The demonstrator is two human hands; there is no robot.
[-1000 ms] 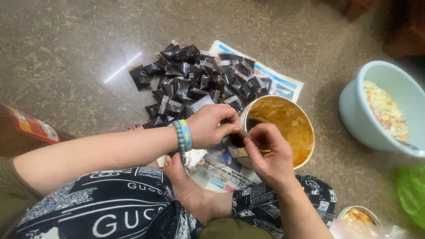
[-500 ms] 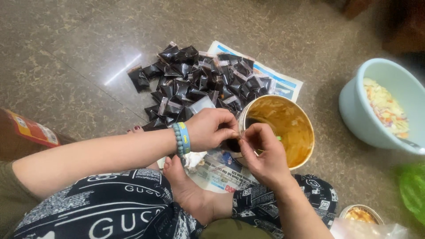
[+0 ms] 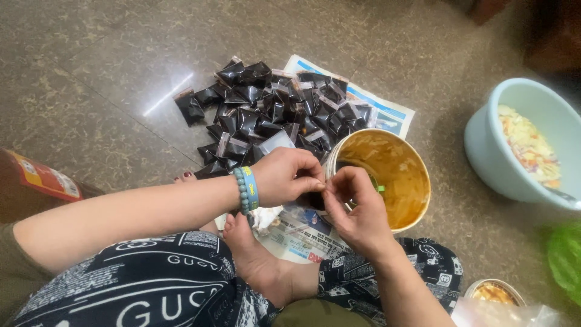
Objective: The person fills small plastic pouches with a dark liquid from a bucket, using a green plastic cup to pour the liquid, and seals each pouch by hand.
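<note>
dark sachet (image 3: pixel 315 198) pinched by both hands' fingers (image 3: pixel 311 181)

Bare floor (image 3: pixel 109 66) is lying open at the far left. The heap of dark sachets (image 3: pixel 272 112) is blocking the way ahead, while the sauce bucket (image 3: pixel 387 175) and pale blue bowl (image 3: pixel 520 151) are crowding the right.

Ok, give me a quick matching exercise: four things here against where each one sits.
Things:
1. packets
2. pot
3. basin
4. left hand

Places:
A. far right on the floor
B. right beside the pot's near-left rim, fingers meeting the right hand
C. piled on the floor, top centre
D. centre, just right of the hands

Pairs: 1-C, 2-D, 3-A, 4-B
</note>
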